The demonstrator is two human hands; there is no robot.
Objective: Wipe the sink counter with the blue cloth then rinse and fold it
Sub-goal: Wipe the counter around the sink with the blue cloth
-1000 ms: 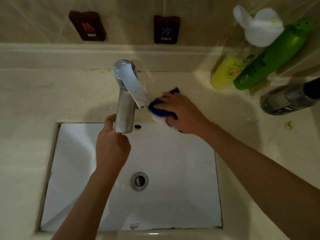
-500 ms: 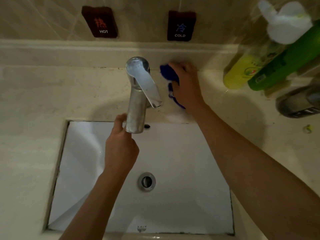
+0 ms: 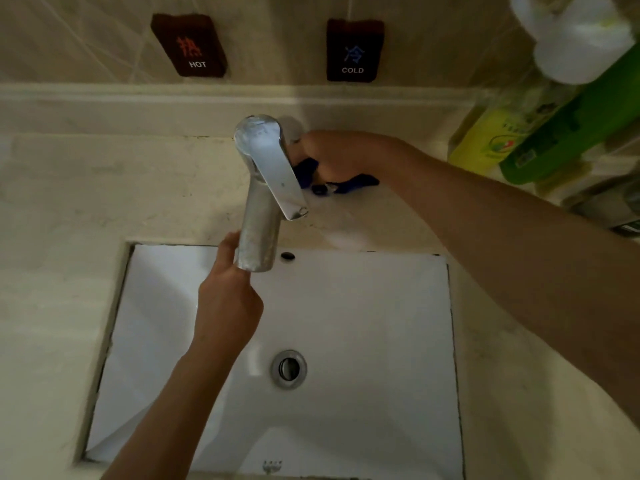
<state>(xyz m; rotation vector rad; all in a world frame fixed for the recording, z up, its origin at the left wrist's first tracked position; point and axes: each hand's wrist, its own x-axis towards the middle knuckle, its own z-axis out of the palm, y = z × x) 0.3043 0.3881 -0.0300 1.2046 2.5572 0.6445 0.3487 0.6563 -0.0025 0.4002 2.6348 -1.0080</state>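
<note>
Sink basin point(image 3: 363, 306) nearest, bottom edge cut off. Left hand point(image 3: 227, 299) rises over the basin, fingers curled, thumb against the faucet point(image 3: 259, 223) spout; palm side hidden, can't tell if it really grips. Farther back, right hand point(image 3: 341, 154) reaches across the counter point(image 3: 104, 188) behind the faucet, closed down on the blue cloth point(image 3: 356, 183), which is mostly covered, only scraps showing. Bottles point(image 3: 540, 133) at far right blurred and cropped.

The single head camera looks steeply down from close above the sink point(image 3: 346, 306), facing the wall behind the faucet point(image 3: 263, 202).
</note>
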